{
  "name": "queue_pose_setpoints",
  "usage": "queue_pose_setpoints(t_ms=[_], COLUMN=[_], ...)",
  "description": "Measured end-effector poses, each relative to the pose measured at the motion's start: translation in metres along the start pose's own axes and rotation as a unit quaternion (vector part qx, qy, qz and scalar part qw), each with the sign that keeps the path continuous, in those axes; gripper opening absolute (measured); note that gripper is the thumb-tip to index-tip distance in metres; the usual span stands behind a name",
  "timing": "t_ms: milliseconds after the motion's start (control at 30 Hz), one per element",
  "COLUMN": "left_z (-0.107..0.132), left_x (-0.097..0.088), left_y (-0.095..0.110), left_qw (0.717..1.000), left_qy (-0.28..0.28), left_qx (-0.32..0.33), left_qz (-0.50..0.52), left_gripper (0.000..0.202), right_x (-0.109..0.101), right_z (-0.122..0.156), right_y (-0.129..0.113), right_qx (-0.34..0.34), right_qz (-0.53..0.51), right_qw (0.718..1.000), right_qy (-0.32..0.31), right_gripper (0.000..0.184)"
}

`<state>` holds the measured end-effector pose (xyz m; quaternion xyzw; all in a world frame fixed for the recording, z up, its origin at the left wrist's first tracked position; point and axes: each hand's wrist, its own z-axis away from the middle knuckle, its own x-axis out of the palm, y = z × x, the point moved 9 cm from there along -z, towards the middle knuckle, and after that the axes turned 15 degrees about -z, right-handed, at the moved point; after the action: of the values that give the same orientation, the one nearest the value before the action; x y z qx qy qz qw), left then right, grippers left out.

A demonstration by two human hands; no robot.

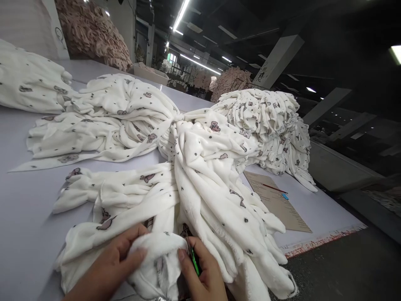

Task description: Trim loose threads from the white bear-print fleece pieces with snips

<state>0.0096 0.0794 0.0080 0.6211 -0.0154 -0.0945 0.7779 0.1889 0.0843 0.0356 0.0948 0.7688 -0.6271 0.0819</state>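
White plush fabric (163, 246) printed with small brown bears is pinched between the thumb and fingers of my left hand (115, 259), near the front of the table. My right hand (202, 269) closes around small green-handled thread snips (193, 259), whose dark blades lie against the edge of that same fabric. Its thumb also presses near the cloth's edge. Beside and behind both hands spreads a large bundle of the same bear-print fabric (206, 184), gathered tightly at a knot (178, 119) and falling in long folds. The blade tips are partly hidden by cloth.
On the pale table (25, 196) another tall heap of bear-print fabric (266, 121) stands at the back right. A brown cardboard sheet (272, 200) carries a red pencil (274, 189) and a small blue object (284, 196). Pink fabric piles (90, 33) rise behind. The table's edge runs along the right.
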Motion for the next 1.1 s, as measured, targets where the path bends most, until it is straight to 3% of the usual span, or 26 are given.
queue_pose_setpoints(t_ms=[33,100,133,200,267,300,367,433,567,700,833,900,967,1033,1100], left_z=[0.003,0.012,0.015,0.014,0.006,0.002,-0.005,-0.007,-0.004,-0.008,-0.008,-0.006,-0.006,-0.009,-0.011], left_x=[-0.005,-0.009,-0.005,0.007,0.015,0.015,0.008,0.004,0.008,0.006,0.015,0.013,0.009,0.008,0.011], left_y=[0.013,0.044,0.056,0.065,0.061,0.055,0.042,0.031,0.037,0.036,0.031,0.033,0.035,0.029,0.018], left_qw=[0.991,0.93,0.901,0.884,0.906,0.923,0.96,0.981,0.976,0.979,0.983,0.979,0.979,0.99,0.998], left_qy=[0.022,0.077,0.074,0.009,-0.065,-0.077,-0.061,-0.043,-0.035,-0.016,-0.083,-0.076,-0.047,-0.041,-0.056], left_qx=[0.066,0.197,0.242,0.266,0.219,0.183,0.111,0.078,0.137,0.112,0.107,0.128,0.135,0.091,0.013], left_qz=[-0.114,-0.3,-0.351,-0.384,-0.357,-0.329,-0.248,-0.171,-0.167,-0.167,-0.121,-0.141,-0.147,-0.099,-0.002], left_gripper=[0.018,0.049,0.057,0.041,0.015,0.012,0.019,0.024,0.024,0.028,0.026,0.02,0.019,0.024,0.028], right_x=[0.006,0.021,0.027,0.035,0.034,0.03,0.022,0.018,0.023,0.023,0.015,0.014,0.02,0.03,0.036], right_z=[-0.001,-0.001,0.0,0.0,-0.001,-0.001,0.003,0.009,0.011,0.001,-0.003,-0.003,-0.005,-0.009,-0.012], right_y=[-0.012,-0.036,-0.046,-0.057,-0.054,-0.05,-0.04,-0.034,-0.024,-0.017,-0.007,0.004,0.012,0.015,0.013], right_qx=[-0.033,-0.11,-0.144,-0.171,-0.146,-0.13,-0.112,-0.12,-0.098,0.008,0.09,0.127,0.149,0.155,0.139], right_qz=[0.002,0.004,0.005,-0.005,-0.038,-0.058,-0.08,-0.07,-0.051,-0.051,-0.125,-0.178,-0.239,-0.283,-0.268], right_qw=[0.999,0.989,0.982,0.975,0.981,0.986,0.99,0.99,0.992,0.998,0.988,0.975,0.959,0.947,0.953], right_qy=[-0.031,-0.098,-0.124,-0.142,-0.118,-0.093,-0.042,-0.023,-0.052,-0.045,0.023,0.052,0.04,0.001,-0.03], right_gripper=[0.011,0.009,0.01,0.014,0.015,0.015,0.024,0.037,0.011,0.028,0.038,0.038,0.039,0.039,0.035])
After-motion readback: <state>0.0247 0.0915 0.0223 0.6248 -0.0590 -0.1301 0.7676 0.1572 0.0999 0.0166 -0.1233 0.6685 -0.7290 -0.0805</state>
